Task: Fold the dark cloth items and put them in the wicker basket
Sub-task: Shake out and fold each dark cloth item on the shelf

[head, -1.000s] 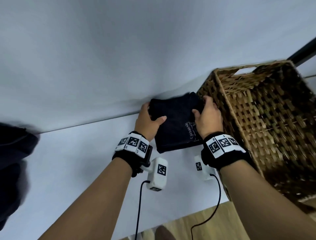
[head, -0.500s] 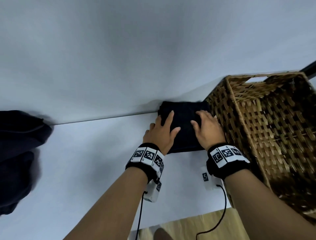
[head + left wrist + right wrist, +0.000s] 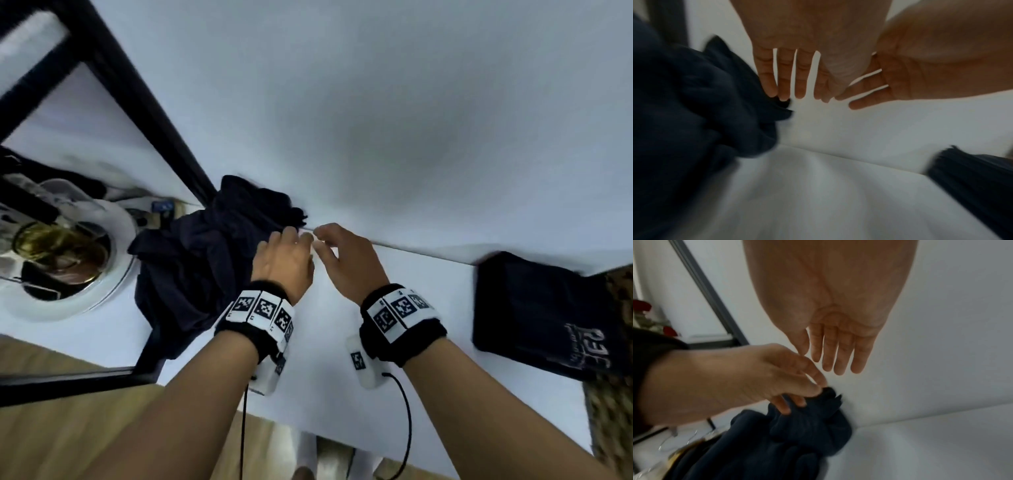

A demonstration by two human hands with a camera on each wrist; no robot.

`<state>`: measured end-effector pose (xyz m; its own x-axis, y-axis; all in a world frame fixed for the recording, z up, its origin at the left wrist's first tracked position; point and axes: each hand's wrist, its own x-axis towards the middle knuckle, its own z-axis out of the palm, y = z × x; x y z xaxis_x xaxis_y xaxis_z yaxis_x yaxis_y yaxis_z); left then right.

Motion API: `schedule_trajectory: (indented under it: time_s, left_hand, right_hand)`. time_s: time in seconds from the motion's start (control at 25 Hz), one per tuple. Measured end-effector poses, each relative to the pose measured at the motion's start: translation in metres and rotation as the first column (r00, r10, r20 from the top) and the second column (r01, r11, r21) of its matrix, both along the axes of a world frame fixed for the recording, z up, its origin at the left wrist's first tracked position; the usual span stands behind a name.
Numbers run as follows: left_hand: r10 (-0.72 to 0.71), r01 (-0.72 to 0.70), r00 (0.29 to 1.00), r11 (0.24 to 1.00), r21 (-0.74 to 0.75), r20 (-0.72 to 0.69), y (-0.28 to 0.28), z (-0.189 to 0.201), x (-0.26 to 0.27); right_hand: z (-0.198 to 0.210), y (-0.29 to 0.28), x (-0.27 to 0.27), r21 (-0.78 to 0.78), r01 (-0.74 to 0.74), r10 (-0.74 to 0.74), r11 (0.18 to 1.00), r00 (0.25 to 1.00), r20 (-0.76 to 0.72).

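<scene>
A crumpled pile of dark navy cloth (image 3: 205, 263) lies at the left end of the white table (image 3: 428, 342), against the white wall. My left hand (image 3: 294, 236) is at the pile's right edge, its straight fingers (image 3: 781, 87) touching the cloth (image 3: 694, 105). Just right of it my right hand (image 3: 325, 240) hovers with straight fingers (image 3: 838, 360) and holds nothing. A folded dark cloth (image 3: 534, 308) with white print lies on the table at the right, against the wicker basket (image 3: 616, 298). The basket is mostly out of frame.
A black frame post (image 3: 144, 113) slants down behind the pile. Left of the pile stands a round white object (image 3: 113, 274) with brown and gold contents. The table's front edge and wooden floor (image 3: 68, 428) lie below, and cables hang from both wrists.
Both hands have left the folded cloth beside the basket and moved left to the crumpled pile. The head view has swung left, so the basket sits at the right edge.
</scene>
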<state>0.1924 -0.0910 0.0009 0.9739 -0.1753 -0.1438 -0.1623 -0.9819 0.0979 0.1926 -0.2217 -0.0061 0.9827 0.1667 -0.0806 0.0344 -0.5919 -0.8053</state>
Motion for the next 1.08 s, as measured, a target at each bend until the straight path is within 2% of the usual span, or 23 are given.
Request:
schedule_trajectory:
  time_s: [0.08,0.2,0.32,0.4,0.52,0.68,0.8,0.88,0.92,1.0,1.08]
  left_hand:
    - [0.075,-0.074,0.994,0.997,-0.006,0.083,0.049,-0.001,0.011]
    - [0.067,-0.075,0.986,0.996,0.047,0.154,0.093,-0.001,0.026]
    - [0.038,-0.054,0.986,0.994,0.095,0.16,0.104,-0.009,0.039]
    - [0.016,-0.035,0.984,0.994,0.104,0.179,0.104,-0.015,0.045]
    - [-0.038,0.013,0.971,0.995,0.104,0.235,0.102,-0.02,0.05]
    - [-0.003,-0.002,0.97,1.0,0.019,0.244,0.094,-0.004,0.05]
    - [0.042,-0.017,0.965,0.995,-0.098,0.259,0.075,0.036,0.054]
    - [0.068,-0.007,0.966,0.971,-0.24,0.249,0.058,0.071,0.052]
    - [0.098,-0.005,0.965,0.934,-0.357,0.245,0.05,0.089,0.049]
    - [0.15,0.025,0.961,0.788,-0.615,0.232,0.034,0.119,0.04]
    - [0.107,0.126,0.96,0.659,-0.741,0.259,0.015,0.148,0.023]
  right_hand:
    - [-0.009,0.038,0.017,-0.024,-0.023,0.022,0.999,0.999,-0.026]
    - [-0.019,0.073,0.044,-0.104,0.014,-0.018,0.995,0.999,-0.034]
    - [-0.027,0.089,0.064,-0.277,-0.008,-0.024,0.961,0.994,-0.11]
    - [-0.031,0.096,0.071,-0.367,-0.011,-0.022,0.93,0.996,-0.086]
    - [-0.026,0.099,0.072,-0.387,0.057,-0.064,0.921,0.998,-0.006]
    - [0.012,0.095,0.075,-0.306,0.096,-0.058,0.947,0.99,0.132]
    - [0.06,0.082,0.076,-0.184,0.109,-0.074,0.977,0.98,0.183]
    - [0.097,0.066,0.074,-0.05,0.149,-0.14,0.988,0.978,0.153]
    - [0.116,0.056,0.072,0.039,0.185,-0.189,0.982,0.974,0.126]
    - [0.151,0.036,0.066,0.19,0.26,-0.278,0.947,0.957,0.077]
    - [0.185,0.015,0.05,0.283,0.301,-0.325,0.911,0.945,0.042]
